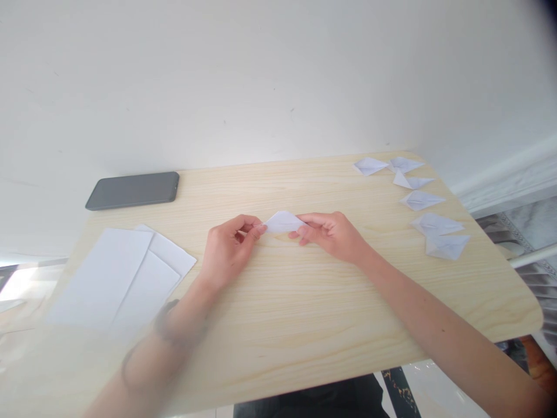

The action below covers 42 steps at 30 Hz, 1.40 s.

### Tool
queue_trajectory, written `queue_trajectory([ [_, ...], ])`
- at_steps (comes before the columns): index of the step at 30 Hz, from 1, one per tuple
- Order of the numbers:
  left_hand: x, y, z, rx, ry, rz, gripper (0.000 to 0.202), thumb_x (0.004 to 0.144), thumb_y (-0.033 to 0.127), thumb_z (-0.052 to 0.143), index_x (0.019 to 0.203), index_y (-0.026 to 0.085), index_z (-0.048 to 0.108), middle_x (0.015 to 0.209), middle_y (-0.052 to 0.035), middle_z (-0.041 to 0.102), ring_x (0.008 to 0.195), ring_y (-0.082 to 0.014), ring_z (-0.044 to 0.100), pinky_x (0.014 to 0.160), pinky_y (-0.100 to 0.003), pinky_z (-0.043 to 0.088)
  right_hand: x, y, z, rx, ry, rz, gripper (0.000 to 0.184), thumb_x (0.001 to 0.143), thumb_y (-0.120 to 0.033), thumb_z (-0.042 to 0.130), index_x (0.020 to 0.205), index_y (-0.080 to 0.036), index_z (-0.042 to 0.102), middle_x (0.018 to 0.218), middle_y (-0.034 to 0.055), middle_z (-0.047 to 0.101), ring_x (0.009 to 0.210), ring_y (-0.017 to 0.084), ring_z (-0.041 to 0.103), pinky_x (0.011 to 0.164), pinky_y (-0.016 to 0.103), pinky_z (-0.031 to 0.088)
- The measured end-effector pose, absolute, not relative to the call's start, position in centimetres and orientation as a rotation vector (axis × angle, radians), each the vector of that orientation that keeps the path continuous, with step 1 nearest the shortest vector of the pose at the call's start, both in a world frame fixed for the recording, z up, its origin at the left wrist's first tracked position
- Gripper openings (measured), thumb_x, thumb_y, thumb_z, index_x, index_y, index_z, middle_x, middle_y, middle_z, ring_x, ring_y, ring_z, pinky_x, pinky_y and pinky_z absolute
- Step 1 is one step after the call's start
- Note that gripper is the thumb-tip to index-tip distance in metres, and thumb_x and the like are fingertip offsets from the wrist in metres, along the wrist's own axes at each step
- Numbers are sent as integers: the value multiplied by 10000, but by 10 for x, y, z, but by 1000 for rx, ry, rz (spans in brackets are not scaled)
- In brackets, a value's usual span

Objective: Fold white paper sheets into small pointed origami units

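A small folded white paper, pointed at both ends, is held over the middle of the table. My left hand pinches its left tip between thumb and forefinger. At the opposite tip, my right hand is closed on the paper with thumb and fingers. A crease line runs along the piece between the two hands. Dark bands circle my left wrist.
White paper sheets overlap on the left of the wooden table. A dark phone lies at the back left. Several folded paper pieces line the right side. A white wall rises behind the table.
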State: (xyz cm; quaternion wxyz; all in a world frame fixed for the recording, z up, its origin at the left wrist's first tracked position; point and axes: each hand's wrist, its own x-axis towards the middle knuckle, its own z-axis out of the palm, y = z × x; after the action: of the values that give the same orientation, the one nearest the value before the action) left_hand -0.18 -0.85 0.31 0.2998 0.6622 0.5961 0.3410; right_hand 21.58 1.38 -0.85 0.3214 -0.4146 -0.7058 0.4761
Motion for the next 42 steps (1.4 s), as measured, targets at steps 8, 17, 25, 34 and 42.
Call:
queue_trajectory([
  [8,-3,-7,4,1748,1562,867,209,809,362,561,773,176,649,625,15,618,546,-108,517,517,-217,381,214,14,-12,-1080,-1760,1268,264,855,-342,533,984,-160,673,814,45,732,685,146,700,644,253,591],
  [17,-2,-8,2,1604,1581,924,205,754,387,645,772,191,586,667,17,678,632,-122,626,617,-212,444,212,12,-9,-1148,-1681,1370,331,834,-380,544,1046,-142,632,834,59,719,738,172,702,681,288,596],
  [25,-4,-10,2,1618,1442,863,248,814,403,567,789,168,642,734,-16,687,651,-126,602,594,-214,438,210,11,-6,-1233,-1728,1260,290,835,-377,540,961,-149,665,718,33,714,638,151,694,632,254,580],
  [34,-4,-6,-4,1414,1260,928,202,745,338,673,805,153,620,735,-18,673,636,-110,597,619,-210,467,210,11,-8,-1234,-1730,1223,291,824,-384,555,955,-153,675,706,31,719,619,148,690,631,256,575],
  [42,-5,-9,-2,1509,1358,870,238,739,339,674,923,188,679,822,-23,708,718,-145,632,656,-232,482,212,10,-7,-1189,-1806,1211,273,836,-377,540,962,-179,680,717,16,721,633,137,688,645,245,573],
])
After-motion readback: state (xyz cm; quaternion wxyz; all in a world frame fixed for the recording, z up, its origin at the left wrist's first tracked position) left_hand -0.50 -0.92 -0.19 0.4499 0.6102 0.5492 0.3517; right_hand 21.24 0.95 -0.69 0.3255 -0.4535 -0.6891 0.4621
